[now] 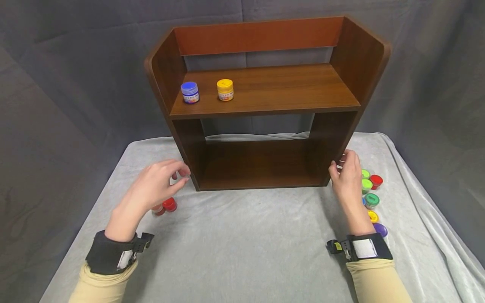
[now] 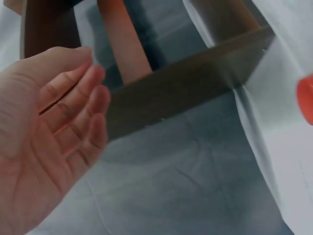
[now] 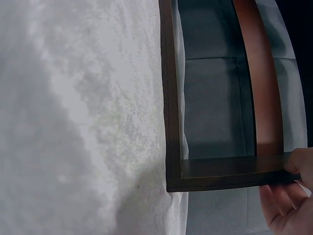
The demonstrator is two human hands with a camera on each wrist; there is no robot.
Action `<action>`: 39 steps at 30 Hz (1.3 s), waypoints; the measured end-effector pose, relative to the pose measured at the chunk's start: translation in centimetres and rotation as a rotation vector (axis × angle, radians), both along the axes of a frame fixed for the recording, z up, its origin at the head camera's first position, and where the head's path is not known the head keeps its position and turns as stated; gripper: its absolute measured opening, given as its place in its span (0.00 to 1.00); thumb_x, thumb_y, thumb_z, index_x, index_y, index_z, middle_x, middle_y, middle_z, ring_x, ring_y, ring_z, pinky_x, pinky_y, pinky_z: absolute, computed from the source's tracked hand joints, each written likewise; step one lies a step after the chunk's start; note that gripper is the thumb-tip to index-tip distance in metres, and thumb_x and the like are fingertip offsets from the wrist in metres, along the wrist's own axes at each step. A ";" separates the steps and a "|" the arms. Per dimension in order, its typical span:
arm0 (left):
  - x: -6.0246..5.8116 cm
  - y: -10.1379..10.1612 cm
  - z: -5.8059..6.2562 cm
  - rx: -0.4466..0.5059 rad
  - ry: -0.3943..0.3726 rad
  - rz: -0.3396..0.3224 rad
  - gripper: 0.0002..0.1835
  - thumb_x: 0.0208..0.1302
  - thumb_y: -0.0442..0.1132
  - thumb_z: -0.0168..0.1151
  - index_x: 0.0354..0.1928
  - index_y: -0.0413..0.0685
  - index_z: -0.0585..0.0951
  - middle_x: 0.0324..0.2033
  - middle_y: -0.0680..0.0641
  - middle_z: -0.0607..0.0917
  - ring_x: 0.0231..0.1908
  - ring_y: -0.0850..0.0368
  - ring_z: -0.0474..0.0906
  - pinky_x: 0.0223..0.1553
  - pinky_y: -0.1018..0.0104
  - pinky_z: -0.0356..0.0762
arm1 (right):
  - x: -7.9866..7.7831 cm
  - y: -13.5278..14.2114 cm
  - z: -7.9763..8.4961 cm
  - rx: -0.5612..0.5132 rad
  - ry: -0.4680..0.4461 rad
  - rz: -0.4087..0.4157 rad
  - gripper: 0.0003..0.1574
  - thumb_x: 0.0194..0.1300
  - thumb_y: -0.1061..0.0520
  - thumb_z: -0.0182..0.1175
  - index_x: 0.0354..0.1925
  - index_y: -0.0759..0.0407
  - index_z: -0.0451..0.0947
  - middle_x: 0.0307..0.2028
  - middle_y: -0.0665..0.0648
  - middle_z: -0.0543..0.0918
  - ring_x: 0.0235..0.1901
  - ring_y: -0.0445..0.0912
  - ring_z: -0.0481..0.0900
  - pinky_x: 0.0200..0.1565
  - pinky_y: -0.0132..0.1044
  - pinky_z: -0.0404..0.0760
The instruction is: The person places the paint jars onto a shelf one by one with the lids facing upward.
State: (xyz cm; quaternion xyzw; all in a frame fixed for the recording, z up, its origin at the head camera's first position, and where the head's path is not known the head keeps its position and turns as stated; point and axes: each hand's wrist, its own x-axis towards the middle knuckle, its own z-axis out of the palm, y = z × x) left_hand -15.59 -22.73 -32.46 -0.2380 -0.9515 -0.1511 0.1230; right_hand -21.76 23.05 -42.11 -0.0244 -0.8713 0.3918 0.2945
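Observation:
A dark brown two-tier wooden shelf (image 1: 261,110) stands on the cloth-covered table. My right hand (image 1: 346,176) is at its lower right side panel; in the right wrist view the thumb and fingers (image 3: 288,196) lie on opposite faces of that panel, pinching it. Beside the left panel, my left hand (image 1: 151,185) has loosely bent fingers with nothing between them. On the upper board sit a blue paint jar (image 1: 190,92), near the left end, and a yellow paint jar (image 1: 225,90) to its right.
Two reddish jars, one a red jar (image 1: 170,204), stand under and beside my left hand. Right of my right forearm is a cluster of several jars, including a dark green jar (image 1: 371,200) and a red jar (image 1: 376,181). A grey curtain (image 1: 75,84) hangs behind.

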 end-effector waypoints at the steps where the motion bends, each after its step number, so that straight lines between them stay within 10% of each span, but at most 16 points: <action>1: 0.0 -0.3 -0.2 -0.011 -0.026 0.017 0.09 0.58 0.36 0.67 0.41 0.46 0.84 0.36 0.47 0.87 0.34 0.52 0.81 0.35 0.54 0.79 | 0.0 0.0 0.0 -0.001 -0.003 -0.002 0.18 0.65 0.63 0.54 0.52 0.70 0.67 0.44 0.72 0.75 0.45 0.63 0.79 0.48 0.57 0.80; 17: 0.1 -3.4 -3.1 -0.230 -0.466 0.338 0.27 0.47 0.32 0.71 0.52 0.33 0.77 0.45 0.31 0.82 0.38 0.43 0.76 0.42 0.44 0.77 | 0.1 -0.1 0.2 -0.003 -0.017 -0.003 0.18 0.65 0.63 0.54 0.51 0.69 0.67 0.44 0.71 0.74 0.45 0.63 0.79 0.48 0.57 0.80; 25: 0.2 -4.4 -4.6 -0.271 -0.550 0.437 0.25 0.49 0.34 0.72 0.49 0.29 0.77 0.36 0.33 0.83 0.31 0.44 0.77 0.36 0.46 0.79 | 0.0 -0.3 0.1 -0.001 0.009 0.010 0.17 0.65 0.64 0.54 0.51 0.71 0.67 0.43 0.72 0.74 0.45 0.64 0.79 0.47 0.58 0.80; 39: -0.1 -4.5 -6.6 -0.242 -0.551 0.406 0.10 0.54 0.34 0.68 0.31 0.36 0.76 0.23 0.44 0.77 0.26 0.50 0.71 0.32 0.55 0.72 | 0.1 0.0 -0.1 -0.005 -0.033 0.007 0.18 0.66 0.63 0.54 0.53 0.68 0.66 0.45 0.70 0.74 0.47 0.62 0.77 0.49 0.57 0.80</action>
